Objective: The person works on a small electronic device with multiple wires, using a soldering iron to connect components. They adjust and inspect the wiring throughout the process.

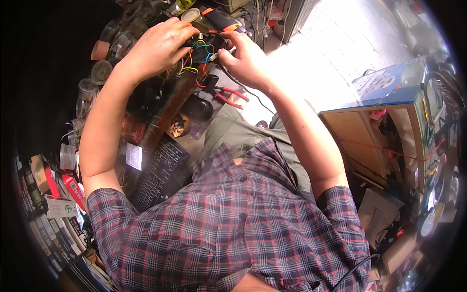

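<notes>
In front of me, at the top of the view, a black electronic housing (202, 54) shows its loose red, yellow, green and blue wires (198, 44). My left hand (160, 47) grips its left side, index finger near a small metal part on the upper edge. On the opposite side my right hand (243, 60) holds the edge between thumb and fingers; a small whitish part (213, 57) sits by the thumb tip. Some fingertips are hidden. Below the wires lie a small black block (210, 82) and red-handled pliers (233, 97).
A black mouse (199, 107), an ashtray of cigarette butts (178, 126) and a keyboard (160, 173) lie nearer my body. Past my hands is a black-and-orange tool (220, 20). Plastic jars (101, 72) crowd the left; a wooden cabinet (359, 137) stands right.
</notes>
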A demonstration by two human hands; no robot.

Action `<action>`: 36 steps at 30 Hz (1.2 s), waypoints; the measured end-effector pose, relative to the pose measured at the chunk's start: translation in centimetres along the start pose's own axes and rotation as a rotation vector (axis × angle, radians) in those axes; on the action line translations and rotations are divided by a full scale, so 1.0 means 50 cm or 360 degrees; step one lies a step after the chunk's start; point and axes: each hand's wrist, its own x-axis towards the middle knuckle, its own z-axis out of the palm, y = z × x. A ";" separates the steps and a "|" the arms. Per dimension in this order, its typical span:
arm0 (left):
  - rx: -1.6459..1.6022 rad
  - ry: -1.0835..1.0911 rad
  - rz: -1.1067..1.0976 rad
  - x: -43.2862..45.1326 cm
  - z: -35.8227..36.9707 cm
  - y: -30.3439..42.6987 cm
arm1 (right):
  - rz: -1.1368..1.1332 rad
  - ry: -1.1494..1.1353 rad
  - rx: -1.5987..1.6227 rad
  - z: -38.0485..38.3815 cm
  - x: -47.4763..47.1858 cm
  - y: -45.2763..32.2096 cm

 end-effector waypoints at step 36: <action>-0.4144 0.1543 -0.1470 -0.169 0.150 0.347 | -0.0500 -0.0020 -0.0590 0.027 0.063 -0.080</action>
